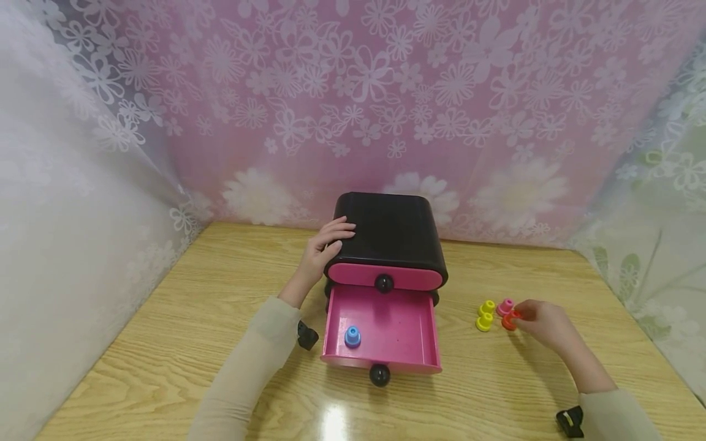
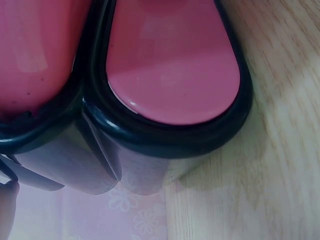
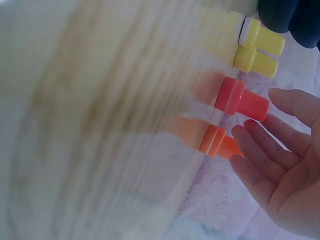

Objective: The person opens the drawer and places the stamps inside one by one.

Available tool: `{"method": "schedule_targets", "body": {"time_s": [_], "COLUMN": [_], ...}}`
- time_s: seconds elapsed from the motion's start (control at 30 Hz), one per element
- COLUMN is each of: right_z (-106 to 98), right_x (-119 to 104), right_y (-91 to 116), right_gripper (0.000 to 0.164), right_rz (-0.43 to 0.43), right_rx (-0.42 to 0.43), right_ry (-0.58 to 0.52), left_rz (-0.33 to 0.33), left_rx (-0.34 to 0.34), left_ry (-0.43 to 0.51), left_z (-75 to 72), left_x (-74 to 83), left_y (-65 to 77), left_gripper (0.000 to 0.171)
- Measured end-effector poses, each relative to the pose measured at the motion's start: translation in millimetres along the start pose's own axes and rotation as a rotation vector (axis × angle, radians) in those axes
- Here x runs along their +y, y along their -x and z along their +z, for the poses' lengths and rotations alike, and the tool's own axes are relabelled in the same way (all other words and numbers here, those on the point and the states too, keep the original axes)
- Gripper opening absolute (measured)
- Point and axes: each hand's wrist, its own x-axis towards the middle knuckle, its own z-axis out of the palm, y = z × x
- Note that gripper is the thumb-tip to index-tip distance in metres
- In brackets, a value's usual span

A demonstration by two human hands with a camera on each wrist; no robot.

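Observation:
My left hand (image 1: pixel 325 246) rests on the upper left edge of a black cabinet (image 1: pixel 388 226) with pink drawers. Its lower drawer (image 1: pixel 408 331) is pulled out, with a blue peg (image 1: pixel 352 337) standing inside at the left. In the left wrist view, a bit of that hand (image 2: pixel 7 207) shows at the lower left edge. My right hand (image 1: pixel 546 324) reaches to an orange-red peg (image 1: pixel 508 322), thumb and fingers apart around its top. Beside it stands a pink peg (image 1: pixel 504 306), which looks red in the right wrist view, right by the fingertips.
Two yellow pegs (image 1: pixel 485 322) stand between the cabinet and the right hand. Black round knobs (image 1: pixel 380 375) stick out from the drawer fronts. Floral curtains (image 1: pixel 364 110) hang behind and at both sides of the wooden table (image 1: pixel 182 343).

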Motion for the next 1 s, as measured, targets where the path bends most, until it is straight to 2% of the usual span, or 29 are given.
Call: {"method": "schedule_targets", "body": {"time_s": [0.37,0.53,0.73,1.0], "right_z": [1.3,3.4,1.2,-0.3], "right_x": [-1.3,-1.5,-1.9,-7.7], "right_y": [-3.0,-4.2,-3.2,4.2], "right_gripper": [0.024,0.017,0.02,0.022], "right_rz": [0.001,0.028,0.016,-0.013], "right_rx": [-0.025,-0.016,-0.027,0.039], "right_ry": [-0.004,0.009,0.0,-0.002], "left_rz": [-0.006,-0.005,-0.003,0.003], "left_rx": [-0.009,-0.008,-0.007,-0.007], "left_ry": [0.005,0.002,-0.001,-0.006], "left_z": [-0.4,-0.3,0.0,0.1], "left_x": [0.0,1.9,4.4,4.5], "left_y": [0.1,-0.5,-1.3,-1.1], "left_gripper": [0.024,0.024,0.024,0.026]}}
